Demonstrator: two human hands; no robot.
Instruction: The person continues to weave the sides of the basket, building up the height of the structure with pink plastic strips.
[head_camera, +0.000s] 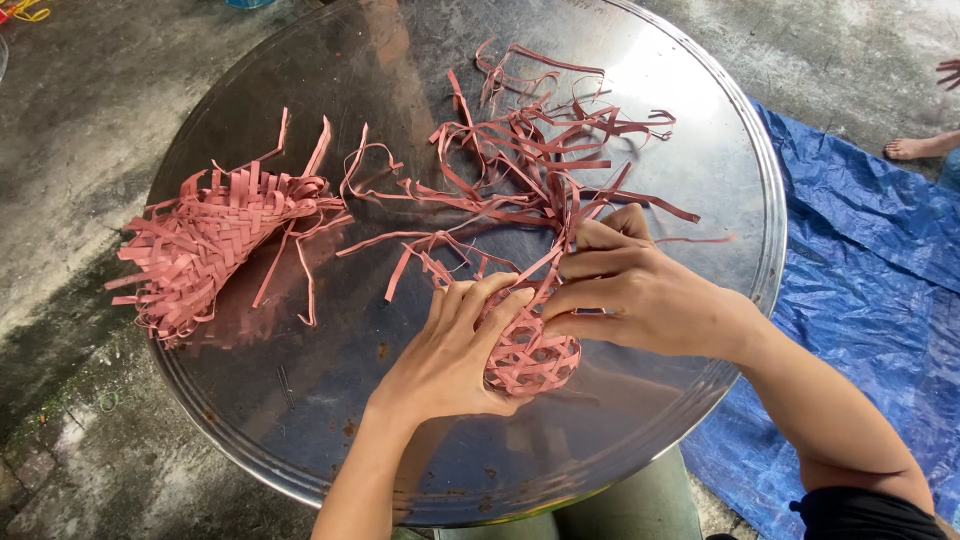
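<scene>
Both hands (560, 320) on woven basket (530, 355)

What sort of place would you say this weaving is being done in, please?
Probably an outdoor yard used as a home craft spot: stained concrete ground, a blue tarpaulin spread on it, and a round metal tray as worktop, where both hands hold a small woven piece of pink strips.

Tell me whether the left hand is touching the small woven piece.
Touching: the head view shows the left hand cupped against the small woven piece, its fingers curled over the top.
</scene>
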